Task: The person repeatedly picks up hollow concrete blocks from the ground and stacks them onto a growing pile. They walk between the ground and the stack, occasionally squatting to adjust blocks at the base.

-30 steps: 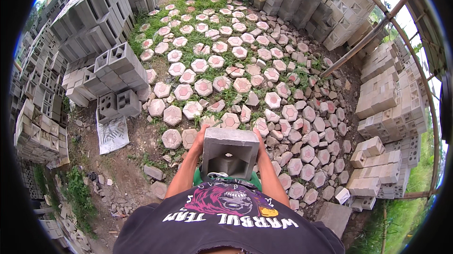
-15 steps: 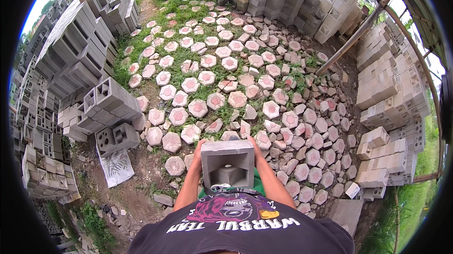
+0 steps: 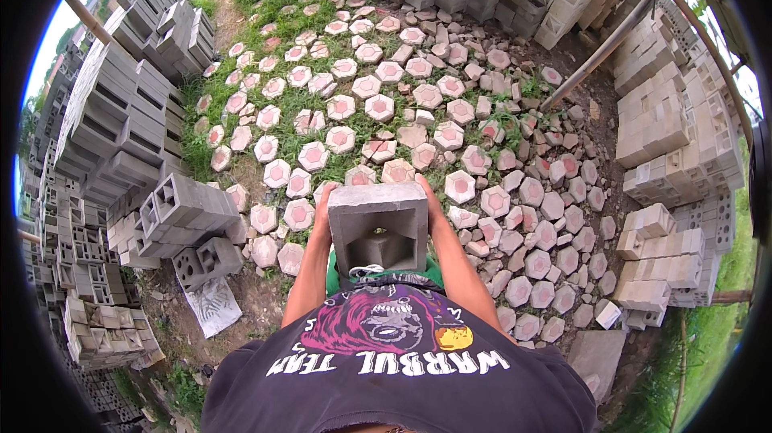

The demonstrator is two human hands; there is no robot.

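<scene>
Both hands clamp the grey hollow concrete block point(image 3: 378, 228) at frame centre: left hand point(image 3: 322, 212) fingers gripping its left side, right hand point(image 3: 429, 206) its right.

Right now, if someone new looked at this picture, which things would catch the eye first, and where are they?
First, the grey hollow concrete block at the centre, gripped on its sides by the left hand and right hand in front of the chest. Beyond it, pink-and-grey hexagonal pavers lie scattered over grass and dirt. Tall stacks of grey blocks stand on the left, and pale block stacks on the right.
</scene>
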